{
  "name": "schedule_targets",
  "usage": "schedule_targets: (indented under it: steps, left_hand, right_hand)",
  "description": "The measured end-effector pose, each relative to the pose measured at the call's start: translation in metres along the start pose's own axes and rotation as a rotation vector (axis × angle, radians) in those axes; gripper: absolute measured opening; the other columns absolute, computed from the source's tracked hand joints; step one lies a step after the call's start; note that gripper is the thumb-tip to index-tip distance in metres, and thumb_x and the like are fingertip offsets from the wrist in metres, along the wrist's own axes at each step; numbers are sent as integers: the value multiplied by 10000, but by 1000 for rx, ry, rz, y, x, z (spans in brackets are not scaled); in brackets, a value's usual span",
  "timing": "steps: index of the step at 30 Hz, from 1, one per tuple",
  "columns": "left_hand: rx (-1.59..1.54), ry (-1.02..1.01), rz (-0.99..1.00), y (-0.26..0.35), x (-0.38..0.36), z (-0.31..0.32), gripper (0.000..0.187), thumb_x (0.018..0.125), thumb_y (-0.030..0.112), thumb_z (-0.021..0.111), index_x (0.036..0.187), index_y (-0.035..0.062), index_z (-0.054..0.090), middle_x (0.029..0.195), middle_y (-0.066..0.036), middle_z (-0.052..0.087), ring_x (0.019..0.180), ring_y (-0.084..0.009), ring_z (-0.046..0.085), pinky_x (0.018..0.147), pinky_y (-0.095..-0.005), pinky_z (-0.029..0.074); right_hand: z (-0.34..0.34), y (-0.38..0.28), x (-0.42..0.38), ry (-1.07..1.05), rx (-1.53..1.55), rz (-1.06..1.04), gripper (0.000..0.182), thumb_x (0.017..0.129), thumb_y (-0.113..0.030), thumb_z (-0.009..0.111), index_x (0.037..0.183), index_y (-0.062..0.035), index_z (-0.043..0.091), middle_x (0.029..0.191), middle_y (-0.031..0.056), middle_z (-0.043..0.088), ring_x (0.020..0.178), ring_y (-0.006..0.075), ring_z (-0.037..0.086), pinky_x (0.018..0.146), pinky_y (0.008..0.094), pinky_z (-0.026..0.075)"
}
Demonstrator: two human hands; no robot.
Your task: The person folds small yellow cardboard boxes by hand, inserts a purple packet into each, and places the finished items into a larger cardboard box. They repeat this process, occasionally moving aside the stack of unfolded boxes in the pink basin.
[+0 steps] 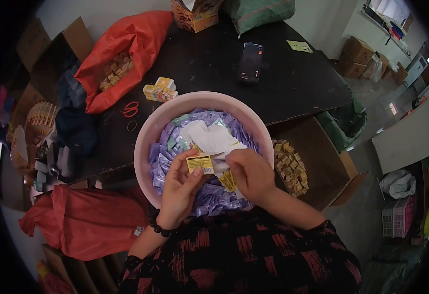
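Observation:
My left hand point(176, 191) pinches a small yellow box point(201, 165) with dark print and a barcode, between thumb and fingers. Just to its right, my right hand point(252, 175) is curled closed with the fingertips turned away, so I cannot make out what is in it. Both hands are over a pink basin point(143, 147) filled with small purple packets point(159, 169). On top of the packets lie a crumpled white sheet or bag point(207, 138) and, under my right hand, several flat yellow printed pieces point(227, 181).
The basin stands at the edge of a black table point(200, 63). On it are red scissors point(130, 109), a phone point(252, 63), small boxes point(160, 89) and a red sack point(141, 36) of small yellow boxes. A cardboard carton point(322, 166) with similar boxes is at right.

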State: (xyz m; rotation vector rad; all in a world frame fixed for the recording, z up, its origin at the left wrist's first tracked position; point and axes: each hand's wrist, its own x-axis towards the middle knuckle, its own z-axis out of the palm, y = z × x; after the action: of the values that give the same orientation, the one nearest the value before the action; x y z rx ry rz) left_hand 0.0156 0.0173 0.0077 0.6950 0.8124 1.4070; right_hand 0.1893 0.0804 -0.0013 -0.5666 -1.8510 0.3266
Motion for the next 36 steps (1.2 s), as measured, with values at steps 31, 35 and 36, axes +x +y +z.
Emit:
schedule_targets:
  steps: [31, 35, 36]
  left_hand:
    - [-191, -270, -380, -1, -8, -5, 519, 940, 39, 464, 1428, 52, 287, 1350, -129, 441, 1171, -231, 537, 938, -366, 505]
    - [-112, -283, -407, 3, -6, 0, 473, 938, 43, 416, 1401, 32, 318, 1348, -130, 442, 1188, -227, 529, 944, -368, 500]
    - [-107, -271, -429, 3, -6, 0, 466, 939, 48, 401, 1398, 30, 319, 1348, -130, 441, 1196, -228, 525, 952, -374, 495]
  right_hand:
    - [-8, -19, -22, -248, 116, 2, 289, 728, -128, 777, 991, -69, 672, 1102, 69, 617, 994, 256, 541, 866, 366, 446]
    - [-1, -10, -29, -238, 505, 287, 288, 730, -132, 810, 976, -71, 674, 1213, 79, 616, 1208, 306, 520, 1021, 426, 392]
    - [0, -8, -29, -290, 585, 289, 272, 742, -114, 801, 973, -64, 665, 1226, 99, 614, 1237, 322, 520, 1064, 463, 360]
